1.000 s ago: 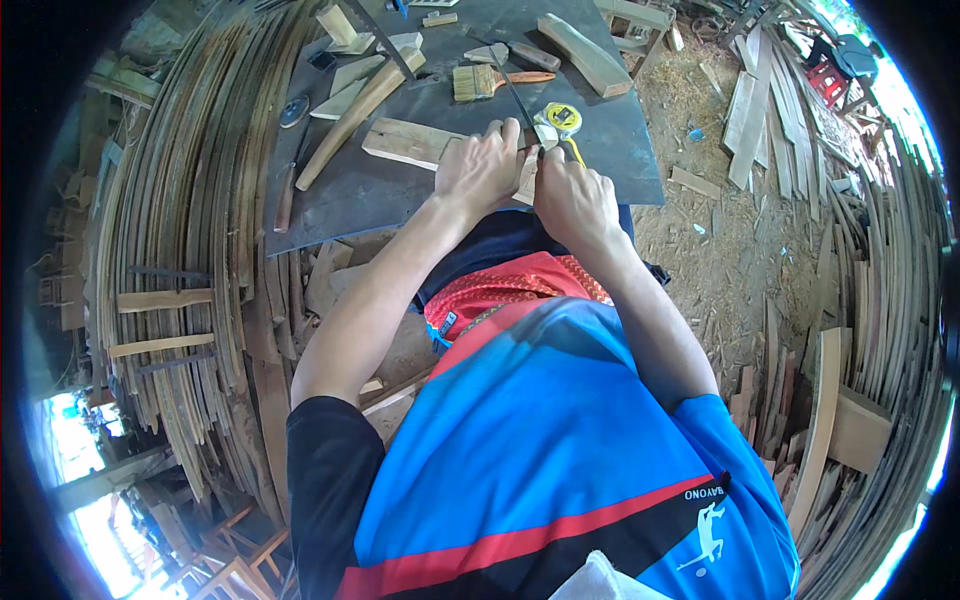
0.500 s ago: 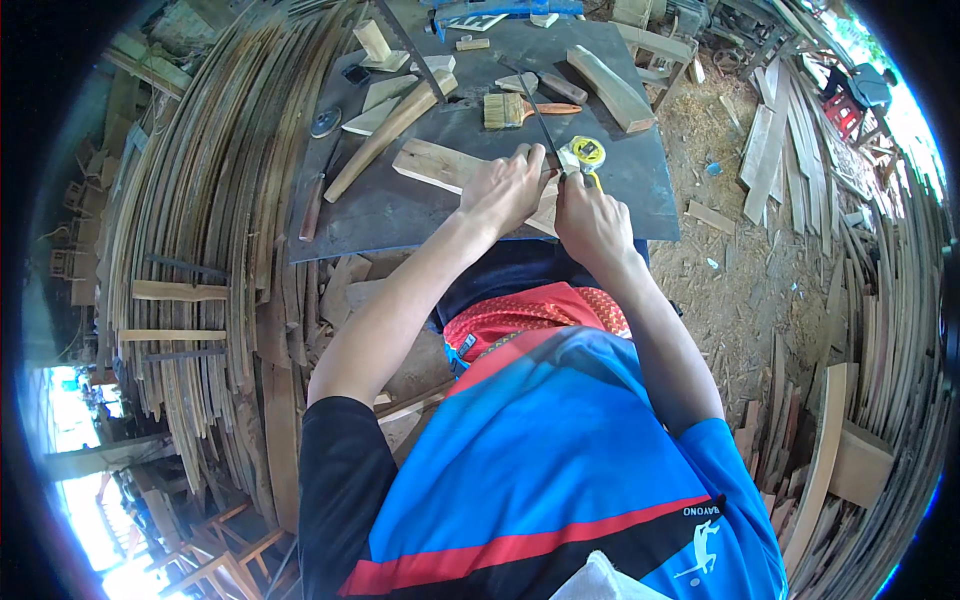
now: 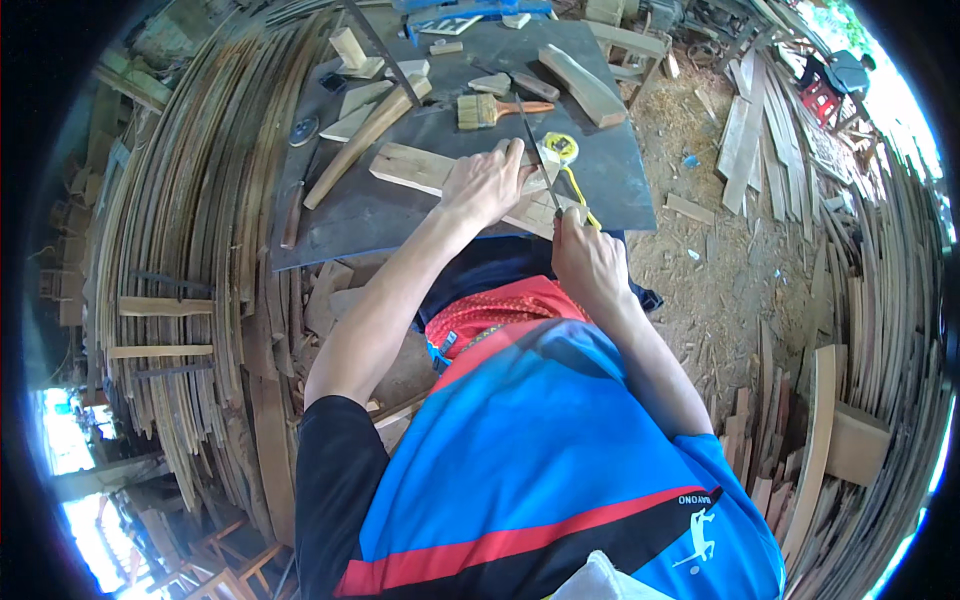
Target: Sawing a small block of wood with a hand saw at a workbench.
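Note:
My left hand [image 3: 482,190] is closed on a pale piece of wood [image 3: 540,175] over a wooden board [image 3: 405,165] on the dark worktop [image 3: 350,235]. My right hand [image 3: 590,260], nearer my body, grips a long, thin metal tool [image 3: 535,145], which looks like a file or blade and runs up past my left fingers. A yellow tape measure [image 3: 560,145] lies just beyond, its tape extended. A paintbrush [image 3: 480,110] is farther up.
A curved wooden piece [image 3: 365,140], a thick offcut [image 3: 580,85] and a long blade [image 3: 380,45] lie on the worktop, with blue metal tools [image 3: 430,8] behind. Stacked planks [image 3: 180,230] line both sides. Shavings [image 3: 700,280] litter the floor. A person [image 3: 840,75] is at upper right.
My right hand has drawn down toward my body with the long tool, opening a gap from my left hand. My left hand stays at the wood. The view has shifted a little.

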`<state>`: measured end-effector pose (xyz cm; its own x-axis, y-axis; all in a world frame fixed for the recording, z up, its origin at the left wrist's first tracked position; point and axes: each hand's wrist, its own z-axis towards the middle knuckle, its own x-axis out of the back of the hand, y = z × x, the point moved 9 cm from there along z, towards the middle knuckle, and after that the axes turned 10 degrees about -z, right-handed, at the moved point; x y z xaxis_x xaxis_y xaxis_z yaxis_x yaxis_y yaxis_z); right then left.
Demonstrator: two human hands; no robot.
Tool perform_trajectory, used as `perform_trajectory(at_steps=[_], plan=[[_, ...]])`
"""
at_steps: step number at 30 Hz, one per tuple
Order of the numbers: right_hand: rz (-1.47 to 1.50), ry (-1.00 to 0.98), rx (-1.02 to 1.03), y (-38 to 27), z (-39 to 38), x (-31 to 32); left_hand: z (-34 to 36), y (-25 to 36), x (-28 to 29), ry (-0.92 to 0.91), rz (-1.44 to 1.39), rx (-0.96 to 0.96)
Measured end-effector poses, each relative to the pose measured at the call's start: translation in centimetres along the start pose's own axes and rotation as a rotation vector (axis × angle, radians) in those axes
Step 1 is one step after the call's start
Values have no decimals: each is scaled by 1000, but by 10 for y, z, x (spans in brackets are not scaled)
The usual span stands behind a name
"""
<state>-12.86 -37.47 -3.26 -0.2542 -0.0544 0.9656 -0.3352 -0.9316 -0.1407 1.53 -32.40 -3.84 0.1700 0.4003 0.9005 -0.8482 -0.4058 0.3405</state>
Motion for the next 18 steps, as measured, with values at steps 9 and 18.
perform_trajectory(at_steps=[9,18], plan=[[-36,-202,-50,32,-67,8,12,-4,5,-53,28,50],[14,-237,-172,94,-76,26,-15,-63,45,-113,134,253]])
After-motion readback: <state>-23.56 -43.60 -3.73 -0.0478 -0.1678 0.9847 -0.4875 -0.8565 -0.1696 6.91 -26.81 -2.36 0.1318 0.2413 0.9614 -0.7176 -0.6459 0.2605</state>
